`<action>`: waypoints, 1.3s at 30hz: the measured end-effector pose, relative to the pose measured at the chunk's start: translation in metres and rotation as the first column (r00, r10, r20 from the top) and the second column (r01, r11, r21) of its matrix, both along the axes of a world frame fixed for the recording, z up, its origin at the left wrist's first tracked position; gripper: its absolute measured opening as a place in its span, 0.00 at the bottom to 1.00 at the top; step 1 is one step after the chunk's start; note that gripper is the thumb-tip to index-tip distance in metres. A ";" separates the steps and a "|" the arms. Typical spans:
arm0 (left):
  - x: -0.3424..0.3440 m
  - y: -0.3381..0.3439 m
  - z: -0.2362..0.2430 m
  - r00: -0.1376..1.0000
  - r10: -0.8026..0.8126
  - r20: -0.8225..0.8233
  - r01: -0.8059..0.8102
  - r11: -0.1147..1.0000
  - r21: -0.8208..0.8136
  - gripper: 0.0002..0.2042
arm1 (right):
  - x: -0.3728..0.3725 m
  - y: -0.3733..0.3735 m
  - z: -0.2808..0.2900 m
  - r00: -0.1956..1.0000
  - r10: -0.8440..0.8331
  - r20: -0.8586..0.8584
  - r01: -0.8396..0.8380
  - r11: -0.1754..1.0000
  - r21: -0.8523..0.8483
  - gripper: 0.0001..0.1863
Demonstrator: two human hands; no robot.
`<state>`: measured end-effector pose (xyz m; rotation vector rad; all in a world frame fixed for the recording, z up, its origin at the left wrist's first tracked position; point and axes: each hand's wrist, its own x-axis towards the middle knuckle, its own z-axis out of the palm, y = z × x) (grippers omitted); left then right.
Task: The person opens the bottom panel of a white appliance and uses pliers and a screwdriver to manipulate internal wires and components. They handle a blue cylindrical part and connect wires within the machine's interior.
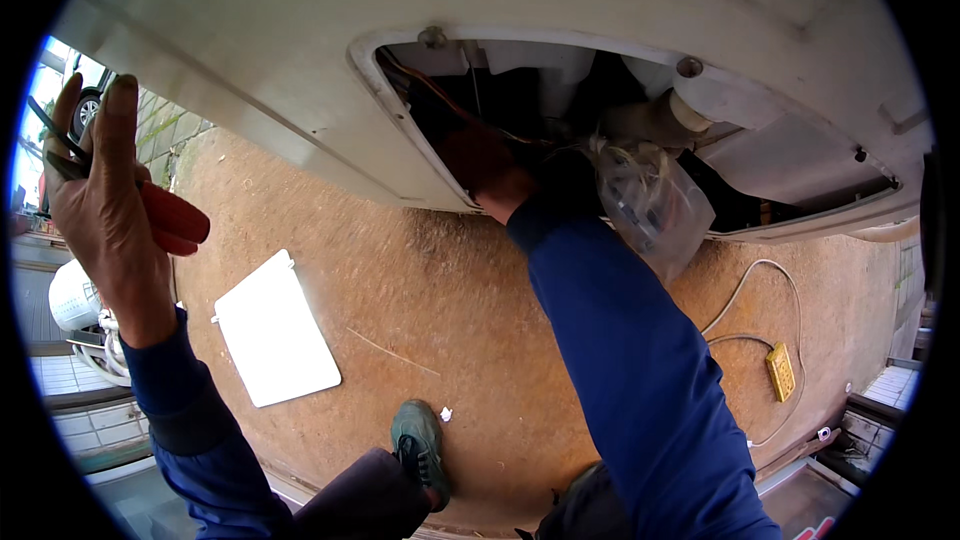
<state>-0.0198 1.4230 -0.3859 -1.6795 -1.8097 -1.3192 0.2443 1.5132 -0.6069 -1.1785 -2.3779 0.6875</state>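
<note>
At the left, my left hand point(105, 200) is raised beside the machine's side, wrapped round a pair of red-handled pliers point(175, 218). The two red grips stick out below the palm, and a dark thin part shows between the fingers. My right hand point(503, 190) reaches into the opening of a white appliance point(270, 50). Its fingers are lost in the shadow inside, so what they touch is hidden. Brown and reddish wires point(430, 85) run along the opening's upper left. A clear plastic bag point(655, 205) with wiring in it hangs out beside my right wrist.
A white rectangular panel point(278, 332) lies on the brown ground at the left. To the right lies a yellow power strip point(780, 372) with a pale cable point(795, 285) looping past it. My shoe point(417, 445) stands near the bottom. A white round-topped object point(72, 297) is at the far left.
</note>
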 end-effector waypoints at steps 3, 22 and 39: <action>-0.003 -0.001 0.025 0.823 -0.076 -0.563 0.085 0.996 -0.011 0.22 | -0.015 -0.001 -0.001 0.999 0.033 0.021 -0.033 0.999 0.002 0.20; 0.027 0.042 0.059 0.446 -0.359 -0.820 0.357 0.911 -0.205 0.14 | -0.014 0.009 0.008 0.991 0.093 0.100 -0.091 0.996 -0.025 0.22; 0.076 0.036 0.051 0.696 -0.398 -0.598 0.418 0.901 -0.114 0.14 | -0.003 0.000 0.012 0.989 0.065 0.134 -0.064 0.998 -0.008 0.23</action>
